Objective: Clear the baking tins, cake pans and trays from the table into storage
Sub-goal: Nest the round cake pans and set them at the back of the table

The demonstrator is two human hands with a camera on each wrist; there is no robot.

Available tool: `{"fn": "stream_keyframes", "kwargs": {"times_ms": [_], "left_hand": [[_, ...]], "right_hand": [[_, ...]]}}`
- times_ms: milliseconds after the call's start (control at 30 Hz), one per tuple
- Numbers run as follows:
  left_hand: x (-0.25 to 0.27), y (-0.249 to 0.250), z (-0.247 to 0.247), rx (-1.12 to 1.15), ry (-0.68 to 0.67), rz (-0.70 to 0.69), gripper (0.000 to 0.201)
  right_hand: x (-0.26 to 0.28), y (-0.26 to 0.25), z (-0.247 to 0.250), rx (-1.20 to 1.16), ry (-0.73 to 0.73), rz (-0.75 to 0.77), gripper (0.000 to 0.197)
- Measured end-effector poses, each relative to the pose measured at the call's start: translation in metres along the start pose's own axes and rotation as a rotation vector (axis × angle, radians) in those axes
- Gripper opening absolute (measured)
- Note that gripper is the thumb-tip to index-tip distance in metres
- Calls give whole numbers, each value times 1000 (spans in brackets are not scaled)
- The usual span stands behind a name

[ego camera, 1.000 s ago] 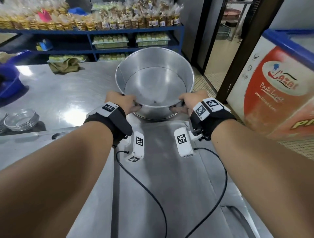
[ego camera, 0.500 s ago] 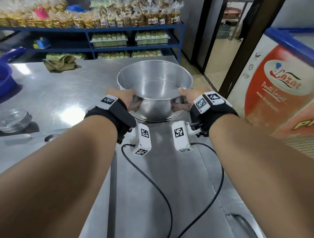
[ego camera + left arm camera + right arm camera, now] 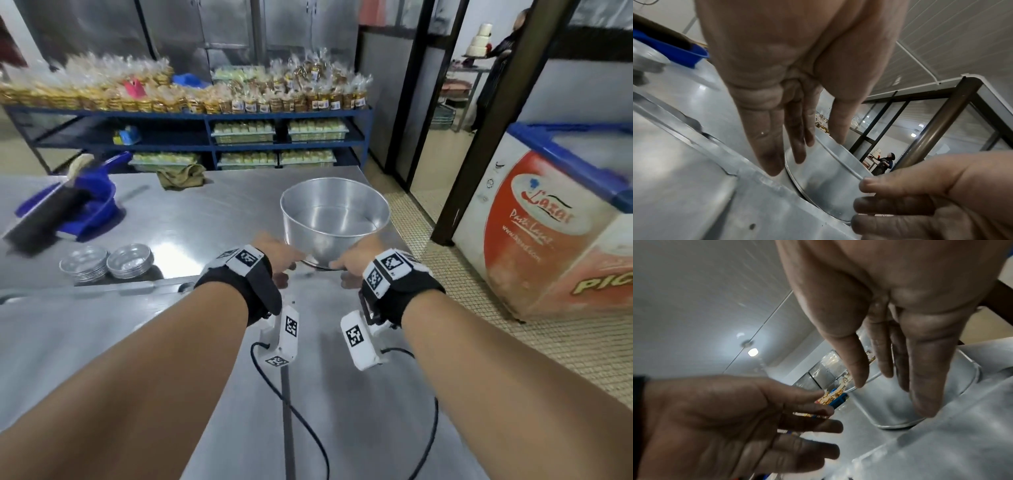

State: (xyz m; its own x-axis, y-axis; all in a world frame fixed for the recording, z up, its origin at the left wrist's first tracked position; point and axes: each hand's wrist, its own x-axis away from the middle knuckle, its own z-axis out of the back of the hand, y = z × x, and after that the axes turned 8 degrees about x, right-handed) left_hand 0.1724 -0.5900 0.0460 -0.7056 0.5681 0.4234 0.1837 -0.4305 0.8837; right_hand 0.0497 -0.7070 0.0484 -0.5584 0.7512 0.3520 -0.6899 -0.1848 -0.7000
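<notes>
A large round deep aluminium cake pan (image 3: 334, 222) stands upright on the steel table (image 3: 191, 219), near its right edge. My left hand (image 3: 282, 258) and right hand (image 3: 352, 257) sit low at the pan's near side, one on each side of its base. In the left wrist view the left fingers (image 3: 768, 146) are straight beside the pan's wall (image 3: 824, 175) and do not grip it. The right fingers (image 3: 925, 386) are straight too, close to the pan (image 3: 890, 402). Two stacks of small round tins (image 3: 85, 263) (image 3: 129, 260) sit at the left.
A blue dustpan with a brush (image 3: 78, 205) and a crumpled cloth (image 3: 180, 176) lie further back on the table. Blue shelves of packed goods (image 3: 205, 113) stand behind. A chest freezer (image 3: 555, 222) and a doorway post (image 3: 479, 137) are at the right, across tiled floor.
The pan, held tilted by both hands a second ago, now stands flat on the table farther from me. Both hands have let go and slid down to its base.
</notes>
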Motion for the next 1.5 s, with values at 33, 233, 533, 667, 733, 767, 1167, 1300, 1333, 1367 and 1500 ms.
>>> {"fn": "stream_keyframes", "kwargs": {"times_ms": [33, 233, 533, 667, 733, 767, 1167, 1300, 1333, 1367, 1500], "left_hand": [[14, -1, 11, -4, -25, 12, 21], [98, -26, 97, -449, -16, -134, 31], [219, -124, 282, -702, 120, -199, 31], [265, -175, 360, -710, 178, -198, 34], [284, -197, 395, -688, 238, -184, 34], [293, -207, 412, -679, 270, -172, 35], [396, -304, 606, -777, 786, 80, 38], [423, -325, 659, -713, 936, 199, 46], [427, -332, 672, -680, 957, 230, 46], [431, -337, 685, -646, 975, 264, 47], [444, -363, 740, -531, 1028, 408, 56]], "right_hand": [[15, -5, -9, 84, 11, 26, 35], [119, -57, -72, 345, 56, 130, 31], [267, -136, -216, 598, -9, 316, 27], [323, -158, -284, 607, -67, 374, 34], [347, -170, -314, 600, -77, 411, 33], [359, -177, -328, 603, -89, 431, 32], [461, -275, -512, 685, -316, 756, 26], [491, -311, -571, 664, -392, 845, 30], [498, -320, -585, 651, -417, 859, 31], [504, -329, -599, 645, -439, 869, 33], [521, -353, -653, 656, -514, 896, 41]]}}
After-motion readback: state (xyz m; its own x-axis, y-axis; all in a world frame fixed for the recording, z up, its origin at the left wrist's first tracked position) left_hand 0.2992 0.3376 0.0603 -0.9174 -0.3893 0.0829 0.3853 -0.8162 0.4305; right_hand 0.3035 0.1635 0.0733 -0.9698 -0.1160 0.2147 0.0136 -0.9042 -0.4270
